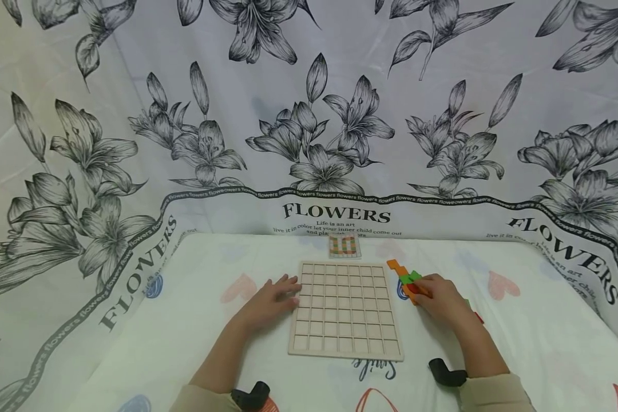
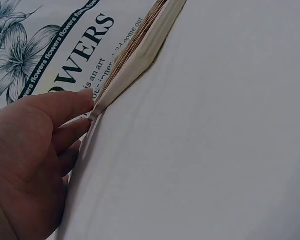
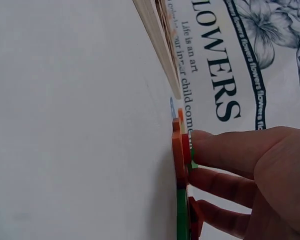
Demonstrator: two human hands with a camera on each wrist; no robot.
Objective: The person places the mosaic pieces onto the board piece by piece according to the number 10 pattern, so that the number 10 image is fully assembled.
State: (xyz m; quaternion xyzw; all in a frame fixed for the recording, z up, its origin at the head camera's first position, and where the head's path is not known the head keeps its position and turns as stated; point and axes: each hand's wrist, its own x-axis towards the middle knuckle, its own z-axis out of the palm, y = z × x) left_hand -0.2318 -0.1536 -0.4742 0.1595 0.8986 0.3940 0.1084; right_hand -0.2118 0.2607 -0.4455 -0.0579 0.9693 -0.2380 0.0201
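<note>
Flower-print curtain (image 1: 340,68), printed white cloth (image 1: 556,343), wooden grid board (image 1: 344,312), two bare hands, heap of coloured pieces (image 1: 409,279).
Board flat mid-cloth, cells bare. Left hand (image 1: 273,303) at the board's left edge, fingers loosely straight and spread, gripping nothing visible. Right hand (image 1: 444,299) over the heap, just right of the board, fingers bent; thumb by a red piece (image 3: 185,148), can't tell if pinched or just touched. Patterned card (image 1: 344,246) just behind the board; another red bit (image 1: 479,318) beside the right wrist. Step looks like picking from the heap: best use fingertips, ease one piece free of the overlapping ones, lift straight so neighbours don't slide; left hand should steady the edge lightly, off the cells.
</note>
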